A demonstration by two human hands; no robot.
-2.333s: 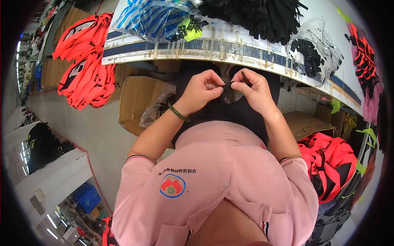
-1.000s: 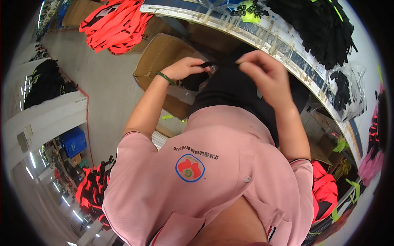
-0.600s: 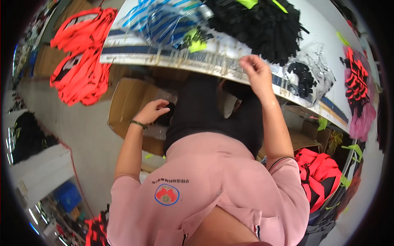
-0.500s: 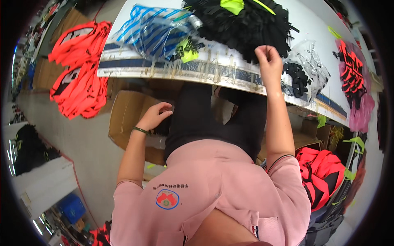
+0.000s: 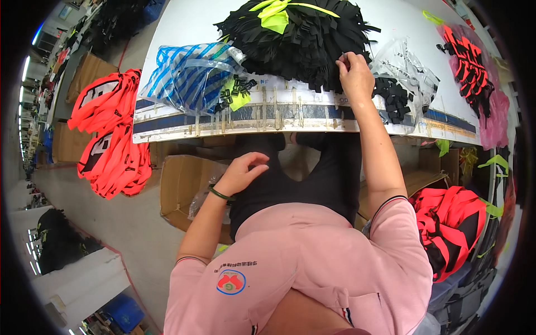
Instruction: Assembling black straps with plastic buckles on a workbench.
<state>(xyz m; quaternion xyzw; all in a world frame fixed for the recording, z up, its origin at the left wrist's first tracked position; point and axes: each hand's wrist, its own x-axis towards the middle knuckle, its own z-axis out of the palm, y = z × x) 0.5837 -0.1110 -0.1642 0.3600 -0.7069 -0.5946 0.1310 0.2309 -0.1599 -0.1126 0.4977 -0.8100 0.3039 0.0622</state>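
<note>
My right hand [image 5: 356,78] reaches over the table at the near right edge of a large pile of black fabric strips [image 5: 290,42]. Its thumb and forefinger come together in a pinch against the strips; whatever is between them is too small to make out. My left hand [image 5: 244,172] hangs over my lap, below the table edge, its fingers loosely bent and apart with nothing in them. Bright yellow-green ties [image 5: 274,17] lie on top of the pile. To the right of my right hand, small black pieces [image 5: 393,100] spill from a clear plastic bag [image 5: 410,70].
On the white table [image 5: 184,22], a blue-striped plastic bag [image 5: 190,78] lies left, beside small black clips [image 5: 237,92]. Orange-and-black straps [image 5: 468,64] lie far right. Bundles of orange straps [image 5: 114,162] hang left; more [image 5: 446,229] sit lower right. A cardboard box [image 5: 181,190] stands under the table.
The view has shifted, so the table sits lower in the picture. My right hand stays by the black pile, fingertips now against the strips. My left hand is nearer the middle of my lap.
</note>
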